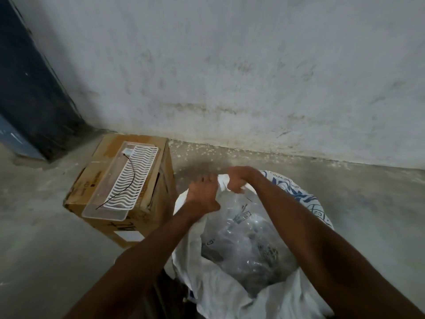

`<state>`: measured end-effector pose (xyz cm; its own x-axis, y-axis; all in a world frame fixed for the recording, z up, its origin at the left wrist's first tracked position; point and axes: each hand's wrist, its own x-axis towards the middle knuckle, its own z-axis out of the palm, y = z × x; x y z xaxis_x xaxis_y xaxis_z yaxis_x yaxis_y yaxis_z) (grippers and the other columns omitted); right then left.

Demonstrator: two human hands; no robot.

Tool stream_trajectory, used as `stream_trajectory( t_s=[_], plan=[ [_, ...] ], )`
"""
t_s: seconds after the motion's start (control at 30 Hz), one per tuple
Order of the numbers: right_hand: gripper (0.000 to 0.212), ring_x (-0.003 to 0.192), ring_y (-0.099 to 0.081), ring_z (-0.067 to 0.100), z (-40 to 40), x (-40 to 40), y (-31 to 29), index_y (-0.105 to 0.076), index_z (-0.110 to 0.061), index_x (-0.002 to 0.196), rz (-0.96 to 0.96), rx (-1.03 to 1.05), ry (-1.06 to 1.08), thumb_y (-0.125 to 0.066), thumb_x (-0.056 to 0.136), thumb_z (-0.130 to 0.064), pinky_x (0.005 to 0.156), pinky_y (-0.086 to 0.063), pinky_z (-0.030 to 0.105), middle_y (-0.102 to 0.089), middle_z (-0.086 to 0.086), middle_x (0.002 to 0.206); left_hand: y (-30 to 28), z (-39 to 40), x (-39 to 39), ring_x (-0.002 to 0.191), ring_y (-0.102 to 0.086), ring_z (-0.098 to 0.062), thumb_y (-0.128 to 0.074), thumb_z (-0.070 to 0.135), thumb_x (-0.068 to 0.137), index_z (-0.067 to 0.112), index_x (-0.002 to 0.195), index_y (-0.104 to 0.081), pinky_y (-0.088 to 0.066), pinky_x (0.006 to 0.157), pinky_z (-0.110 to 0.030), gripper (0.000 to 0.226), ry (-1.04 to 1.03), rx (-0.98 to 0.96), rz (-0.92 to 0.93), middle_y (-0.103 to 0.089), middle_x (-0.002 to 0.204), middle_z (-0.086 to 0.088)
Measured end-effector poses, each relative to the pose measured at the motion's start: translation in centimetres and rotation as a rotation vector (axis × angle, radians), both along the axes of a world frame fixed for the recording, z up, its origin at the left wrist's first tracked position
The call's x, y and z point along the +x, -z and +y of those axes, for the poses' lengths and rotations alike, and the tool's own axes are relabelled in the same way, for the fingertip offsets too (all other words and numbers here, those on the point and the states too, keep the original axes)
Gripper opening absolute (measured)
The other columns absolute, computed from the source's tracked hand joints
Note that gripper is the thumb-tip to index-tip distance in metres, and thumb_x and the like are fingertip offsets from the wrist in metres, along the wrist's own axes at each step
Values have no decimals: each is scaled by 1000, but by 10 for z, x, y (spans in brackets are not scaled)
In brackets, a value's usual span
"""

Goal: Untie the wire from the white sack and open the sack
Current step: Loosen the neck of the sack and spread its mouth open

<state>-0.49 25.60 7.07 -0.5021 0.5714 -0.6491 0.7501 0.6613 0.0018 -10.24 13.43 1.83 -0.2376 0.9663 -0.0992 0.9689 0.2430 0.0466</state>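
Observation:
The white sack (230,293) with blue print stands on the floor below me, its mouth spread wide. Inside lies a clear plastic liner (248,240) holding dark items. My left hand (203,194) and my right hand (239,178) sit close together at the sack's far rim, both clenched on the bunched white top of the clear liner. A thin black wire (125,184) lies curved across the white tray on the box to the left, apart from the sack.
A cardboard box (119,217) stands left of the sack with a clear plastic tray (101,210) and white wavy rack (135,176) on top. A stained concrete wall (253,77) runs behind. A dark blue post (30,77) is at far left.

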Motion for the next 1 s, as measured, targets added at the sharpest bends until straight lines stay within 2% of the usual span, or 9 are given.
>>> stream_trajectory(
  t_s=[0.13,0.23,0.33,0.43,0.57,0.73,0.87,0.93,1.0],
  plan=[
    [60,94,-64,27,14,11,5,-64,-4,119,147,47,87,-85,64,-13,69,-52,30,-68,12,115,0,22,-5,125,-59,-30,-52,46,92,25,135,-56,-45,103,-39,48,-110,18,-299,-62,137,-4],
    [91,126,-50,32,2,34,29,-40,-16,143,293,460,87,-85,65,-28,101,-43,48,-47,11,142,-6,52,-20,137,-48,-31,-43,36,104,11,148,-46,-37,112,-38,50,-219,-137,-461,-47,152,-13],
    [90,121,-50,38,-20,61,56,-34,-12,143,207,765,228,-80,69,-33,102,-38,58,-48,16,136,16,63,-36,135,-47,-26,-49,24,106,3,146,-44,-38,104,-28,46,-301,-408,-485,-45,151,-10],
    [73,112,-61,28,-15,80,76,-38,-10,143,240,665,356,-74,83,-33,88,-52,43,-58,12,131,8,85,-35,108,-59,-29,-64,15,95,4,128,-64,-47,86,-30,34,-269,-450,-641,-59,130,-7],
    [51,104,-68,31,21,75,57,-57,-11,123,409,406,473,-76,79,-29,82,-56,38,-68,12,118,4,81,-13,137,-41,-39,-78,48,78,21,155,-25,-40,108,-49,97,97,-65,-333,-32,156,-17],
    [63,88,-69,26,62,82,-1,-68,-3,110,194,-70,387,-93,56,-25,68,-53,31,-70,11,104,16,96,17,100,-65,-37,-54,40,97,11,128,-55,-53,84,-45,42,378,242,-341,-68,116,-16],
    [74,103,-66,27,55,107,-4,-64,-16,118,351,151,398,-94,52,-31,82,-55,38,-68,6,115,3,122,24,98,-68,-31,-50,55,88,23,115,-71,-54,89,-44,48,63,142,-488,-73,116,-8],
    [86,117,-57,30,31,118,7,-46,-17,133,285,404,402,-90,63,-40,91,-51,45,-56,5,128,5,138,19,88,-68,-26,-46,58,78,20,101,-74,-55,87,-42,52,-32,14,-562,-74,110,-10],
    [74,117,-59,31,9,130,21,-42,-13,133,270,511,468,-79,78,-46,90,-49,44,-56,9,128,1,145,20,86,-63,-20,-44,52,72,16,90,-69,-52,86,-37,47,-34,-106,-673,-72,109,-13]
  ],
)
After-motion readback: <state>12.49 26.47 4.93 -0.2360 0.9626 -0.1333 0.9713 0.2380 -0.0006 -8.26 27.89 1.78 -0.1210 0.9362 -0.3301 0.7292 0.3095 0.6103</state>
